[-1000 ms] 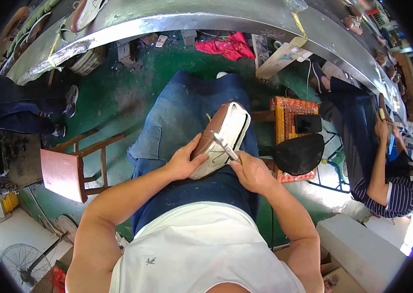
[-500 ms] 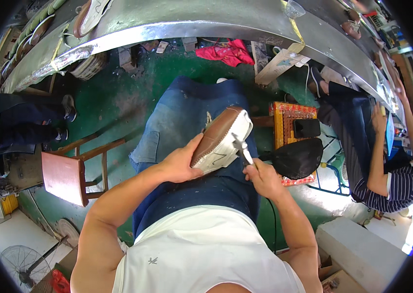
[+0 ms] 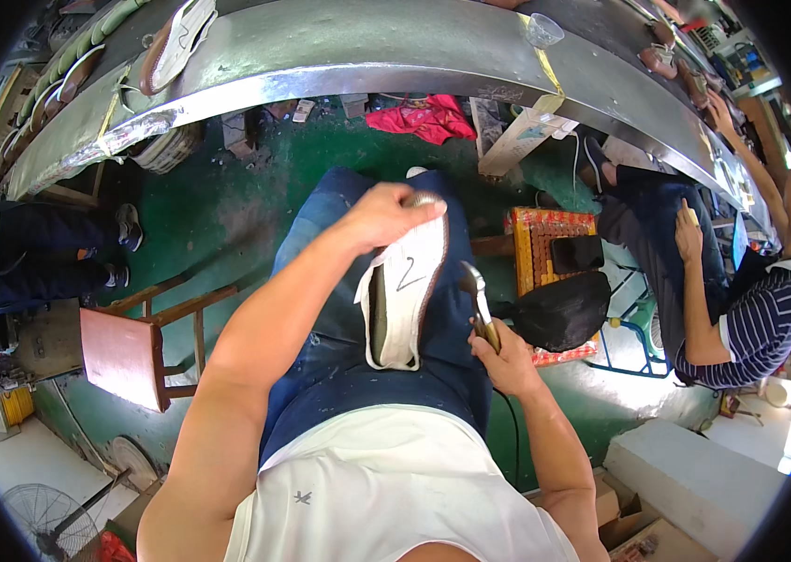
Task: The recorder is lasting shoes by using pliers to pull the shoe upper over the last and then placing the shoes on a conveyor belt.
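A shoe (image 3: 411,281), with a whitish side and a dark handwritten mark on it, rests lengthwise over my jeans-covered lap. Its dark opening shows along the left side, and a brown edge runs down the right. My left hand (image 3: 388,217) grips the far end, fingers closed around it and partly blurred. To the right of the shoe, my right hand (image 3: 505,359) is closed around the handle of a hammer (image 3: 476,286). The hammer's metal head points away from me and stands apart from the shoe.
A metal-edged workbench (image 3: 321,64) crosses the far side, with another shoe (image 3: 175,47) and a plastic cup (image 3: 543,31) on it. A wooden stool (image 3: 124,356) stands left. Right are a beaded seat (image 3: 555,244) holding a phone (image 3: 578,254), a black bag (image 3: 561,311) and a seated co-worker (image 3: 742,318).
My left hand has shifted to the shoe's far end and turned the shoe, so its white side now shows instead of the brown top. The hammer has moved slightly right, away from the shoe.
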`<state>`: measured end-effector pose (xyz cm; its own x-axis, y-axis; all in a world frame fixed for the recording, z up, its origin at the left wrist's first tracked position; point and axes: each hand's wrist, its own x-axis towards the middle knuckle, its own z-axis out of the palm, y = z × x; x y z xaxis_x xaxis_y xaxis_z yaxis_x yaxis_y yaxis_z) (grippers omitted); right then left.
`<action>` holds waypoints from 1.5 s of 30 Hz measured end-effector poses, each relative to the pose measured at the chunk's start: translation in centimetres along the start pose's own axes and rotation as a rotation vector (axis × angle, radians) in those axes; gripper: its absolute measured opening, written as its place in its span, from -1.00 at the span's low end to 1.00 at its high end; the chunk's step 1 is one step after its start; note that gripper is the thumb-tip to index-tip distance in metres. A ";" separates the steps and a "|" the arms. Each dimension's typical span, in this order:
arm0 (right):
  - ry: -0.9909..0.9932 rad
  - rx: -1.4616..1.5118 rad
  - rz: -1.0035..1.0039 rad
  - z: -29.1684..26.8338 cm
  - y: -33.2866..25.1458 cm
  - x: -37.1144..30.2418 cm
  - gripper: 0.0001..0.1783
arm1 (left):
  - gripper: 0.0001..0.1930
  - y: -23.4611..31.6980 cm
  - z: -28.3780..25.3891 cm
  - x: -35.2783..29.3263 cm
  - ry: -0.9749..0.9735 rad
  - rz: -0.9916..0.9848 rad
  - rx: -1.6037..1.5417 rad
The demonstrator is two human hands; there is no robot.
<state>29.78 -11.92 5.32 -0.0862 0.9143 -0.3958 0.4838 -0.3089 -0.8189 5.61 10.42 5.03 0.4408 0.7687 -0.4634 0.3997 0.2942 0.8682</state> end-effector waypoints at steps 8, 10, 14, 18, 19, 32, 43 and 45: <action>-0.092 -0.206 -0.036 -1.0 -2.2 1.9 -0.71 | -0.68 -6.6 3.2 -6.9 0.108 0.136 0.208; -0.130 -0.165 -0.084 -1.2 -2.6 3.1 -0.64 | -0.69 -6.2 4.2 -7.8 0.244 0.098 0.311; -0.231 -0.266 -0.168 -2.4 -4.5 5.2 -0.50 | -0.74 -5.7 4.5 -7.7 0.308 0.239 0.520; -0.458 -0.425 -0.091 -4.8 -7.9 7.3 -0.54 | -0.76 -5.2 5.4 -7.8 0.365 0.296 0.612; -0.529 -0.505 -0.033 -5.6 -9.2 8.0 -0.62 | -0.75 -4.9 5.5 -7.9 0.369 0.288 0.589; -0.841 -0.262 0.335 -8.0 -11.5 12.2 -0.70 | -0.60 -4.5 4.8 -7.3 0.311 0.316 0.482; -0.374 -0.435 -0.065 0.1 -6.4 11.1 -0.68 | -0.37 -12.2 4.4 -3.3 -0.181 -0.187 -1.170; -0.186 -0.293 -0.053 3.0 -4.2 9.8 -0.68 | -0.36 -11.4 4.1 -2.7 -0.127 -0.116 -1.079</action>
<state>24.32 -2.48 3.64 -0.2621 0.8550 -0.4475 0.7018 -0.1493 -0.6965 3.16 2.63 -4.31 0.5501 0.6585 -0.5135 -0.4442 0.7515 0.4879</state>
